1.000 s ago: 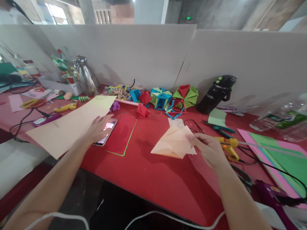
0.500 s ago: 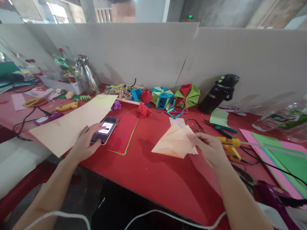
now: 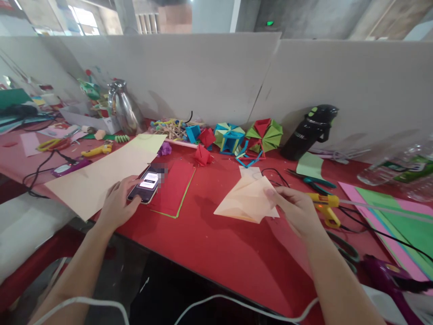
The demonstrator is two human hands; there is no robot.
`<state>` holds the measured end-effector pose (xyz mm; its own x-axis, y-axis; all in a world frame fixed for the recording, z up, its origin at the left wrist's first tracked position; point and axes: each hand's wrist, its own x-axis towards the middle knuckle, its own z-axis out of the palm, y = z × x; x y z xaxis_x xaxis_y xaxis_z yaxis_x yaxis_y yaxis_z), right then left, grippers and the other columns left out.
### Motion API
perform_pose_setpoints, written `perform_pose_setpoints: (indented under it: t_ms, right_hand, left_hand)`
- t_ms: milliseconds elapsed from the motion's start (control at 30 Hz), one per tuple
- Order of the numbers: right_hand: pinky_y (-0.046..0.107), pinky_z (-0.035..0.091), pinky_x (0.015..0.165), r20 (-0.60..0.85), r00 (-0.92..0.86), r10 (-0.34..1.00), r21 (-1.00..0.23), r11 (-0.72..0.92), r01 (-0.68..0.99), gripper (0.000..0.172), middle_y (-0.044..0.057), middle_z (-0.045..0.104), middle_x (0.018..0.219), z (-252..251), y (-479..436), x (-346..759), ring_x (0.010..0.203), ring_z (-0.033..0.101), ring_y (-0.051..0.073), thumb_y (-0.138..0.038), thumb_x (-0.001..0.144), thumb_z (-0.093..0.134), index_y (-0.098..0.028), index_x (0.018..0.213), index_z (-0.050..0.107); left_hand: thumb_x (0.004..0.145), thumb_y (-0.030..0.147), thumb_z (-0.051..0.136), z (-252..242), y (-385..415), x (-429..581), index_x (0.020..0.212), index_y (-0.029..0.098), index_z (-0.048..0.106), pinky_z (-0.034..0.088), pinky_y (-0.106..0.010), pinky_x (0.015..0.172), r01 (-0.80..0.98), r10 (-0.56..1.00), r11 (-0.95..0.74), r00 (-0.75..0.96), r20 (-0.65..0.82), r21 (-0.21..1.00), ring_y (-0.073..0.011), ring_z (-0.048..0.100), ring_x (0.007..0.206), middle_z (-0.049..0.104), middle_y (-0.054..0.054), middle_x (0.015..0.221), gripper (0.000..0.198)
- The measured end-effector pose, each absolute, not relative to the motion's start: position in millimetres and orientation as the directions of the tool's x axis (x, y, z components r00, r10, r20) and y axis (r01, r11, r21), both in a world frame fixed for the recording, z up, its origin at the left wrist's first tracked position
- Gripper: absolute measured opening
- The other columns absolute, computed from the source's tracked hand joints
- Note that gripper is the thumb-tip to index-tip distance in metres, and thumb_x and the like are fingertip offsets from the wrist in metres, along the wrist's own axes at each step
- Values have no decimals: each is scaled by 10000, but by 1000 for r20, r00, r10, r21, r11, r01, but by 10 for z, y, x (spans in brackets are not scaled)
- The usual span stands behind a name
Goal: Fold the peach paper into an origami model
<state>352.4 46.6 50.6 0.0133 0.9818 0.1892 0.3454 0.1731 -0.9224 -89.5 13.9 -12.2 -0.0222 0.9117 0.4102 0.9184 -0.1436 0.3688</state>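
The left hand (image 3: pixel 117 205) has its fingers apart at the phone (image 3: pixel 146 189). Red paper (image 3: pixel 177 189) lies right of them. Folded paper (image 3: pixel 241 201) pokes out left from the right hand (image 3: pixel 297 207), pinched in its fingers. A glue gun (image 3: pixel 326 208) is just right of them.

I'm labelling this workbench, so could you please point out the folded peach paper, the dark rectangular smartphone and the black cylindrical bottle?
Folded peach paper (image 3: pixel 241 200): head view, upper face.
Dark rectangular smartphone (image 3: pixel 148 183): head view, screen.
Black cylindrical bottle (image 3: pixel 303 136): head view, its body.
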Motion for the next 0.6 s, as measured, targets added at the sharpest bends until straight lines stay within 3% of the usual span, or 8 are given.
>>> perform_pose_setpoints:
  t_ms: [100,367,600]
  right_hand:
    - [256,432,553,186,25,982,-925,167,342,377,28,615,623,512,460,3521,590,530,146,-562,707,730,-190,661,699]
    - [253,429,577,185,10,983,-926,171,335,340,19,619,647,468,477,3553,610,534,142,-527,738,721,-191,689,695]
    - [253,408,542,196,21,980,-917,176,359,361,22,611,626,469,475,3556,588,514,141,-539,733,717,-188,658,681]
  left_hand:
    - [826,254,467,-123,139,-878,1264,249,416,346,-463,1074,904,904,-128,-63,422,408,-270,532,1226,625,-54,1273,441]
    - [832,271,464,-153,157,-883,1295,248,380,278,-497,1109,918,931,-131,-16,364,374,-275,526,1228,627,-48,1287,471]
    - [815,271,470,-152,146,-889,1283,254,437,309,-459,1104,913,913,-164,-3,409,373,-271,490,1278,542,-74,1372,469]
